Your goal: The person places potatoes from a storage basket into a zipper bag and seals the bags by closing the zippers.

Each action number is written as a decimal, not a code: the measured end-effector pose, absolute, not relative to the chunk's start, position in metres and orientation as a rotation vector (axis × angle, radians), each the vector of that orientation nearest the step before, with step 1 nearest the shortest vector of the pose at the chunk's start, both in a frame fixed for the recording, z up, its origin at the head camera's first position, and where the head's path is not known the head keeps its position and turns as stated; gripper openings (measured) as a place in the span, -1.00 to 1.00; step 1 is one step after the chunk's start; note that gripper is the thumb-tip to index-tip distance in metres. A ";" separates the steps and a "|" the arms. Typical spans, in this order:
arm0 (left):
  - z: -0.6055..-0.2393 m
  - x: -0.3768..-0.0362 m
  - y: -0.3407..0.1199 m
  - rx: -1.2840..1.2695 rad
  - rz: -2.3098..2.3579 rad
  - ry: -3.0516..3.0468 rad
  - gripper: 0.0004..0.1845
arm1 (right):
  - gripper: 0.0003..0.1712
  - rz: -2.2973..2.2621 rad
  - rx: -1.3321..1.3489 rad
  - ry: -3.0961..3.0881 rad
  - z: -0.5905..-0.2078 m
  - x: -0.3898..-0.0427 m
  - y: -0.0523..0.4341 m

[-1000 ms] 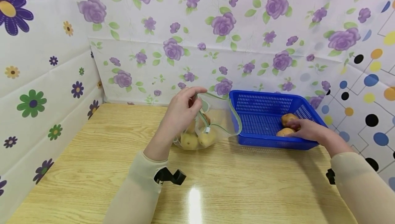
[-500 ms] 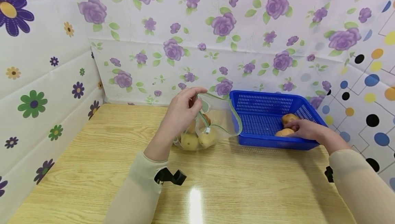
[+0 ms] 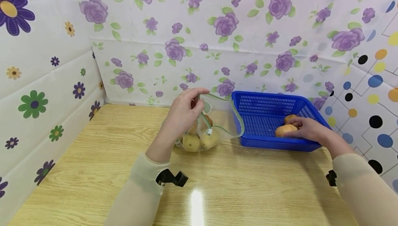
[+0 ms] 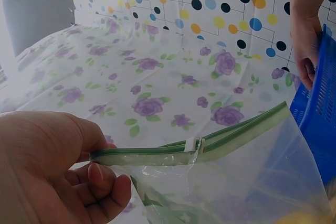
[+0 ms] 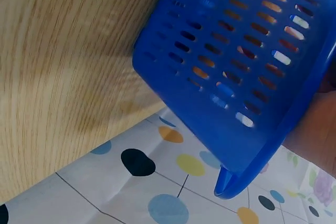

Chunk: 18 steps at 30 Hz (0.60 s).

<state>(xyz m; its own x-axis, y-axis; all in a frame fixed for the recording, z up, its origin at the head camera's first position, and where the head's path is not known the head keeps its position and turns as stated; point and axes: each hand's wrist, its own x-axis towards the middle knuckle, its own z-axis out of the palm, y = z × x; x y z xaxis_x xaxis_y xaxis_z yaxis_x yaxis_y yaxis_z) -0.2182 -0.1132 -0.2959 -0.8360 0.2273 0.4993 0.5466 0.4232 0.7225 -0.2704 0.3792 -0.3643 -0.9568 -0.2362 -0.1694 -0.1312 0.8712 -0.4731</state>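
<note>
In the head view my left hand (image 3: 186, 110) pinches the edge of a clear zip bag (image 3: 225, 119) with a green seal. Its mouth gapes toward the basket, and the white slider (image 4: 191, 144) shows close up in the left wrist view. Several yellow-brown potatoes (image 3: 191, 143) lie inside the bag. My right hand (image 3: 309, 129) reaches into a blue plastic basket (image 3: 262, 94) and grips a potato (image 3: 284, 130) between thumb and fingers. Another potato (image 3: 290, 118) lies just behind it, partly covered by the fingers. The basket wall hides most of this hand in the right wrist view.
The wooden table (image 3: 124, 170) meets a flowered cloth wall (image 3: 168, 70) behind the bag and basket. A dotted cloth wall (image 3: 373, 115) stands close to the basket's right end. The bag's right edge overlaps the basket's left side in the head view.
The front potato in the basket has shifted slightly left and up with my right fingers, showing more of itself. My left hand and the bag have stayed put.
</note>
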 end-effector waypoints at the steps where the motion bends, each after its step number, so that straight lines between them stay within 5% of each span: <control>1: -0.296 -0.218 -0.113 -0.667 -1.377 -2.359 -0.57 | -0.05 -0.716 -0.265 2.828 -0.364 -0.270 0.378; 18: -0.296 -0.218 -0.113 -0.667 -1.381 -2.359 -0.58 | 0.03 -1.117 -0.213 3.026 -0.328 -0.256 0.314</control>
